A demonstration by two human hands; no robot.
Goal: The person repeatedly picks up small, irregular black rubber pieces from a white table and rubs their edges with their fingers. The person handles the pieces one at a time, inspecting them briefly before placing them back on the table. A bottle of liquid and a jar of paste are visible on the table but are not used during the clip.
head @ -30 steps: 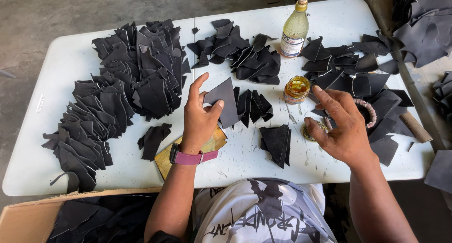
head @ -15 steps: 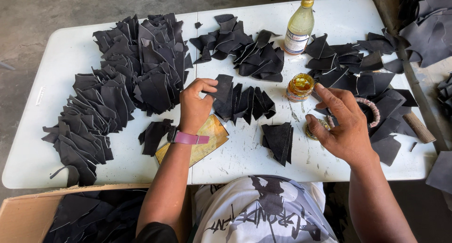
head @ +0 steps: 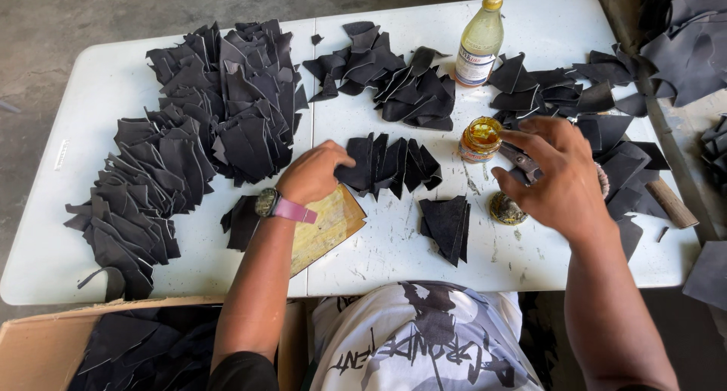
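Cardboard box: an open brown cardboard box [head: 45, 349] at 7 o'clock below the table edge holds more black cut pieces.
Work board: a worn yellow-brown flat board [head: 327, 223] lies at the near edge of the white folding table [head: 530, 27], partly under the left wrist.
Left hand: the left hand [head: 312, 173], at 11 o'clock from the board, is curled palm down, its fingertips pressing the left end of a fanned row of black leather pieces [head: 394, 164]; a closed grip on any one piece cannot be confirmed.
Right hand: the right hand [head: 559, 177] hovers at 3 o'clock, fingers half spread, over a small dark tool [head: 522, 162] and a round tin lid [head: 506, 209]; contact cannot be told.
Glue jar: a small open jar of amber adhesive [head: 480, 139] stands just beside the right fingertips.
Step in hand: judged as laying a coated piece onto the fanned row.
Next move: would call for the right hand to close on the tool beside the jar.
Far stock: large heaps of black leather offcuts [head: 189, 133] at 10 o'clock; a tall bottle of pale yellow liquid [head: 480, 39] at 1 o'clock.
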